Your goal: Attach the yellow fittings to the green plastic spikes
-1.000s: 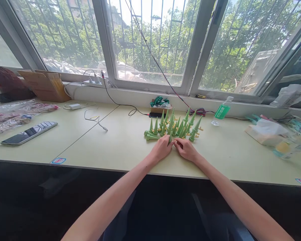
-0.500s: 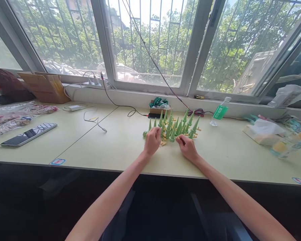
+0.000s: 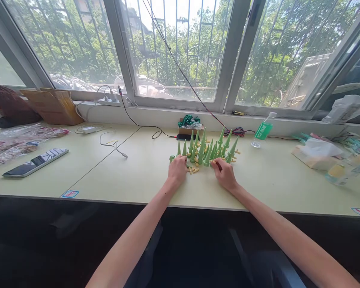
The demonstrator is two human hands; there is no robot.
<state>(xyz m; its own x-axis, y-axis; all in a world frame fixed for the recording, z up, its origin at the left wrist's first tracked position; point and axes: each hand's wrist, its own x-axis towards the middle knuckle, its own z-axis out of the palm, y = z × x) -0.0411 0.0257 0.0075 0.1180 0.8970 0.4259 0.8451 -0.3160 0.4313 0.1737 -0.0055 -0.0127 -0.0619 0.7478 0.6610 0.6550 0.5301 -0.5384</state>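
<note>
Several pale green cone-shaped spikes (image 3: 201, 154) stand upright in a cluster on the table, many with small yellow valve pieces at their sides. My left hand (image 3: 177, 170) is at the cluster's left front with its fingers closed. A bit of green shows by its fingertips, but what they grip is hidden. A few loose yellow valves (image 3: 195, 171) lie on the table just right of that hand. My right hand (image 3: 225, 173), at the front right of the cluster, pinches a small yellow valve (image 3: 213, 162) beside a front spike.
Behind the spikes are a dark phone (image 3: 184, 137) and a small box (image 3: 189, 130). A water bottle (image 3: 262, 131) and a tissue box (image 3: 310, 157) stand right. A large phone (image 3: 36, 163), a cable (image 3: 115, 148), plastic bags (image 3: 18, 142) and a cardboard box (image 3: 52, 107) are left.
My left hand has come down and slightly left, lower beside the cluster. My right hand stays nearly in place, still pinching the yellow valve.
</note>
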